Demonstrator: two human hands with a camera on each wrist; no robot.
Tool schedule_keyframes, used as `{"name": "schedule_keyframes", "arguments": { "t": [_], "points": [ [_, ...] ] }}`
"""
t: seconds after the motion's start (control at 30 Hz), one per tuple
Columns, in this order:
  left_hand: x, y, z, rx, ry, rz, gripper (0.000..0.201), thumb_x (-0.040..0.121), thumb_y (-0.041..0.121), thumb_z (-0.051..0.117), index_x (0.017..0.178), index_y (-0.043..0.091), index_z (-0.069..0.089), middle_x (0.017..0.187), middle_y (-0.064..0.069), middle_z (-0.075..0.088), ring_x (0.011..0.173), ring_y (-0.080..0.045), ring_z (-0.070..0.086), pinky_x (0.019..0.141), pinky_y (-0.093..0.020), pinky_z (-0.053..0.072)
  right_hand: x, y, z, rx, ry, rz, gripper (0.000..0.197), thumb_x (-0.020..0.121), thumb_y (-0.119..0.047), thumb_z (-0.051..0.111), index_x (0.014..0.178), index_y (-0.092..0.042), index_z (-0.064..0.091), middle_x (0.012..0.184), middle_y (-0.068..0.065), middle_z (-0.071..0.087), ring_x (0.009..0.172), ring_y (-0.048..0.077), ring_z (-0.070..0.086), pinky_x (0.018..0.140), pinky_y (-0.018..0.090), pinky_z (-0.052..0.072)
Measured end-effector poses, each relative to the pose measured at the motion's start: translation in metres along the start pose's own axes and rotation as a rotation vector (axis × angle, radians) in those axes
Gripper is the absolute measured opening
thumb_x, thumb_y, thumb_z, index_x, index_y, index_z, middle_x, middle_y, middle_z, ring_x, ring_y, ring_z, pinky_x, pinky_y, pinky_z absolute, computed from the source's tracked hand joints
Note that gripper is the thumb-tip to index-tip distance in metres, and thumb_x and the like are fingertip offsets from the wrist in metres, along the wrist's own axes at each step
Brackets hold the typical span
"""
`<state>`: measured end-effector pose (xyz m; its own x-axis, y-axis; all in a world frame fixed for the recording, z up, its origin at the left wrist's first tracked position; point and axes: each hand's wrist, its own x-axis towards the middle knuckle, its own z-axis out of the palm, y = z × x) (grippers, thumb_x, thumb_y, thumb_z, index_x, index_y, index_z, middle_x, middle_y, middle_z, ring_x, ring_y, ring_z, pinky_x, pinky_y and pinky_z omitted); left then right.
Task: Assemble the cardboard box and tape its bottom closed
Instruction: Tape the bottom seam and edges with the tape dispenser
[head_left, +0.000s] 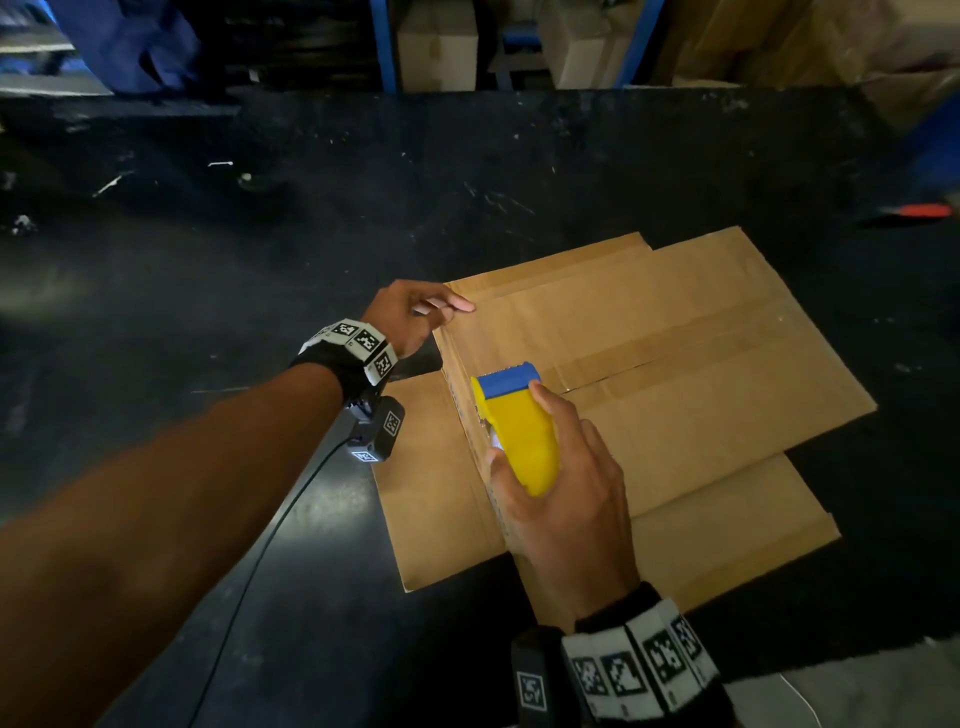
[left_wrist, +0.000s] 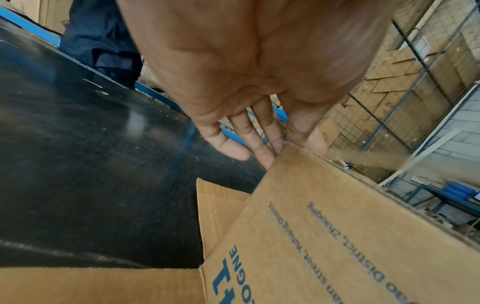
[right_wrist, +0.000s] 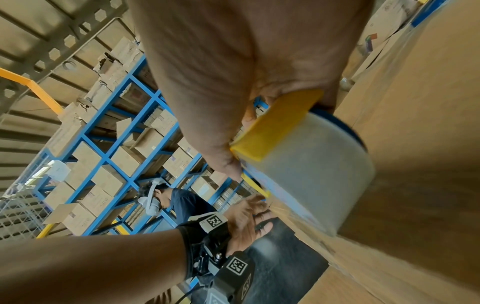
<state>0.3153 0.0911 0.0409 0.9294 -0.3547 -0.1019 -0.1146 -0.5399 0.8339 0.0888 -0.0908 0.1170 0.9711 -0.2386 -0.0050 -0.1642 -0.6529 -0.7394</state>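
The brown cardboard box (head_left: 675, 364) stands upside down on the black table (head_left: 208, 260), its bottom flaps folded shut and facing up. My right hand (head_left: 561, 483) grips a yellow and blue tape dispenser (head_left: 519, 421) at the box's near left edge, by the centre seam. The clear tape roll (right_wrist: 319, 164) shows in the right wrist view against the box's side (right_wrist: 415, 185). My left hand (head_left: 415, 312) rests with straight fingers (left_wrist: 259, 148) against the box's far left top corner (left_wrist: 288, 146). Printed text runs along the box side (left_wrist: 337, 246).
Loose flaps (head_left: 431, 483) spread flat on the table at the box's left and near sides. A red-handled tool (head_left: 924, 210) lies at the table's right edge. Blue shelving (right_wrist: 109, 123) stacked with cartons stands behind, and another person (right_wrist: 182, 201) is seen there.
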Motion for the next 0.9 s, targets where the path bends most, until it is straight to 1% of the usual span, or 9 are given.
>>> {"name": "schedule_keyframes", "arguments": {
  "t": [0.13, 0.23, 0.37, 0.47, 0.57, 0.63, 0.73, 0.83, 0.9],
  "points": [
    [0.002, -0.001, 0.0, 0.009, -0.005, -0.01, 0.03, 0.097, 0.011, 0.063, 0.107, 0.035, 0.078, 0.116, 0.007, 0.075, 0.111, -0.015, 0.067, 0.106, -0.043, 0.051, -0.043, 0.016, -0.024, -0.018, -0.038, 0.025, 0.065, 0.083, -0.056, 0.064, 0.142, -0.044, 0.04, 0.106, -0.014, 0.055, 0.09, 0.004, 0.058, 0.075, 0.03, 0.055],
    [0.002, -0.003, 0.001, 0.015, 0.01, 0.0, 0.029, 0.096, 0.011, 0.063, 0.105, 0.034, 0.078, 0.109, 0.005, 0.076, 0.106, -0.014, 0.069, 0.103, -0.041, 0.053, -0.088, 0.038, -0.053, -0.028, -0.136, 0.025, 0.065, 0.081, -0.058, 0.067, 0.138, -0.056, 0.036, 0.122, -0.029, 0.051, 0.11, -0.008, 0.052, 0.087, 0.006, 0.043],
    [0.001, -0.007, 0.006, 0.016, 0.053, 0.006, 0.032, 0.093, 0.008, 0.062, 0.103, 0.032, 0.079, 0.105, 0.007, 0.078, 0.103, -0.021, 0.071, 0.099, -0.04, 0.056, -0.14, 0.065, -0.077, -0.056, -0.214, 0.065, 0.07, 0.073, -0.067, 0.068, 0.136, -0.063, 0.037, 0.129, -0.037, 0.048, 0.118, -0.016, 0.047, 0.092, -0.001, 0.035],
    [0.001, -0.007, 0.008, 0.019, 0.069, 0.017, 0.028, 0.096, 0.01, 0.06, 0.106, 0.029, 0.078, 0.109, 0.007, 0.078, 0.093, -0.002, 0.068, 0.087, -0.022, 0.052, -0.161, 0.073, -0.063, -0.041, -0.135, 0.153, 0.075, 0.074, -0.069, 0.067, 0.142, -0.056, 0.038, 0.118, -0.037, 0.046, 0.106, -0.019, 0.049, 0.083, -0.001, 0.038],
    [0.001, -0.007, 0.009, 0.054, 0.082, 0.035, 0.025, 0.098, 0.017, 0.059, 0.108, 0.031, 0.077, 0.109, 0.007, 0.078, 0.089, 0.003, 0.065, 0.087, -0.022, 0.051, -0.163, 0.075, -0.04, -0.061, -0.027, 0.156, 0.065, 0.081, -0.076, 0.048, 0.141, -0.063, 0.027, 0.098, -0.029, 0.031, 0.082, -0.013, 0.044, 0.067, 0.003, 0.032],
    [-0.001, -0.007, 0.01, 0.068, 0.084, 0.036, 0.025, 0.099, 0.019, 0.058, 0.108, 0.033, 0.076, 0.108, 0.006, 0.077, 0.09, -0.002, 0.066, 0.09, -0.028, 0.051, -0.163, 0.081, -0.027, -0.117, 0.0, 0.15, 0.069, 0.079, -0.07, 0.051, 0.141, -0.064, 0.021, 0.097, -0.02, 0.038, 0.073, -0.003, 0.046, 0.064, 0.004, 0.029],
    [-0.003, -0.005, 0.012, 0.084, 0.11, 0.017, 0.026, 0.1, 0.019, 0.056, 0.111, 0.032, 0.076, 0.1, 0.009, 0.074, 0.076, 0.008, 0.061, 0.083, -0.025, 0.047, -0.164, 0.091, -0.015, -0.137, 0.029, 0.161, 0.073, 0.078, -0.068, 0.053, 0.142, -0.063, 0.019, 0.105, -0.009, 0.05, 0.076, 0.005, 0.05, 0.067, 0.009, 0.034],
    [-0.005, -0.003, 0.015, 0.104, 0.139, 0.003, 0.026, 0.101, 0.02, 0.056, 0.112, 0.031, 0.076, 0.097, 0.013, 0.072, 0.07, 0.009, 0.056, 0.08, -0.023, 0.045, -0.161, 0.094, -0.013, -0.142, -0.075, 0.182, 0.07, 0.08, -0.065, 0.052, 0.145, -0.052, 0.028, 0.106, -0.006, 0.05, 0.081, 0.01, 0.056, 0.066, 0.03, 0.053],
    [-0.005, -0.002, 0.015, 0.12, 0.142, -0.004, 0.026, 0.101, 0.02, 0.056, 0.113, 0.032, 0.076, 0.099, 0.013, 0.072, 0.073, 0.006, 0.056, 0.079, -0.024, 0.046, -0.153, 0.093, -0.014, -0.139, -0.093, 0.19, 0.069, 0.081, -0.062, 0.051, 0.145, -0.044, 0.035, 0.103, -0.005, 0.051, 0.081, 0.013, 0.058, 0.069, 0.037, 0.054]
  ]
}}
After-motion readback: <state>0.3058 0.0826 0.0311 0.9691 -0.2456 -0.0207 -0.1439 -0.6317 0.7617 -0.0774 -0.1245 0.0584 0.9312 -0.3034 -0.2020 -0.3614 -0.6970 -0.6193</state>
